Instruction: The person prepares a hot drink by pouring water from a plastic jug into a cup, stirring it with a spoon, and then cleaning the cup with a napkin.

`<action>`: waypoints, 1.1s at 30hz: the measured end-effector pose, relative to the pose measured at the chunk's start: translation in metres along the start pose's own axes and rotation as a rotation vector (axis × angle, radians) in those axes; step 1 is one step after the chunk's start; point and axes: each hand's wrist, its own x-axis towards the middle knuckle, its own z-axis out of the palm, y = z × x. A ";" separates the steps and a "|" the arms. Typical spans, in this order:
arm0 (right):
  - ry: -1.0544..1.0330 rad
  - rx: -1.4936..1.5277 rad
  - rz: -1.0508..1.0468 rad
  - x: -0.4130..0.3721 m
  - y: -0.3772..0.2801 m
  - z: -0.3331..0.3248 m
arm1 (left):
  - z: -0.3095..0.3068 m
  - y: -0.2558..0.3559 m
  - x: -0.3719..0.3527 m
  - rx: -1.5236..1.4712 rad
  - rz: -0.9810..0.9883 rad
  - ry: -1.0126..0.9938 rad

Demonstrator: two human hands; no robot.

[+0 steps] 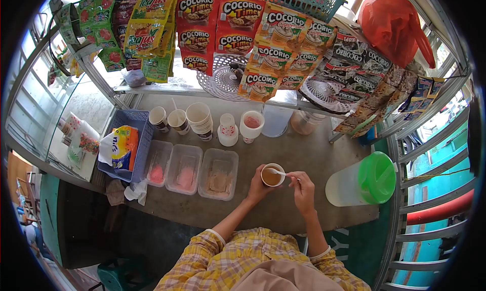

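Note:
My left hand (257, 188) is wrapped round a paper cup (264, 181) of brown drink, just above the counter's near side. A white plastic spoon (279, 172) dips into the drink from the right. Its handle is pinched in the fingers of my right hand (303, 191). Left of the cup sit clear plastic tubs: one with brown powder (219, 177), one with pale pink powder (183, 170) and one with brighter pink powder (157, 168).
Stacked paper cups (199, 120) line the counter's back. A pitcher with a green lid (376, 178) stands at right. A blue basket (132, 117) holding a tissue pack (124, 148) is at left. Drink sachets (276, 50) hang overhead, beside a red plastic bag (392, 25).

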 end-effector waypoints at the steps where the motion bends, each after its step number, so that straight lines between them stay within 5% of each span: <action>1: -0.005 -0.021 -0.010 0.000 0.002 0.000 | 0.000 0.000 0.000 0.005 -0.003 -0.003; 11: -0.083 -0.201 -0.007 -0.009 0.020 0.002 | 0.000 0.004 0.000 0.014 -0.036 0.000; 23: -0.061 0.075 0.111 -0.003 0.002 -0.001 | 0.001 0.001 -0.001 0.014 -0.036 0.001; 33: -0.066 -0.145 0.040 -0.004 0.011 -0.001 | 0.001 -0.001 -0.001 0.009 -0.036 -0.014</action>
